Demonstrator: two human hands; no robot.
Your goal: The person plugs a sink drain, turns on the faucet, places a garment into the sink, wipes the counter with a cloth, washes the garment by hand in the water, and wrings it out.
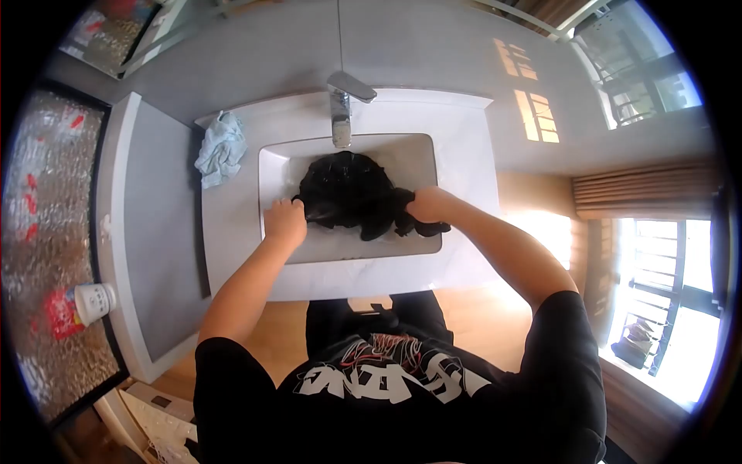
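A bunched black cloth garment (345, 189) lies wet-looking in the white sink (371, 249), below the chrome faucet (341, 116). At the basin's left side, my left hand (285, 220) is closed on the garment's left edge. My right hand (430, 205) grips a gathered part on the right, and some black cloth hangs below that fist toward the basin's right rim. Folds hide the garment's exact kind. Whether water runs from the faucet is hard to make out.
A crumpled light-blue cloth (222, 149) rests on the white countertop (232, 255) left of the basin. Further left, a white-and-red tub (94, 302) stands by a textured glass panel (58, 193). A grey wall (255, 54) rises behind the faucet; a window (657, 286) is at right.
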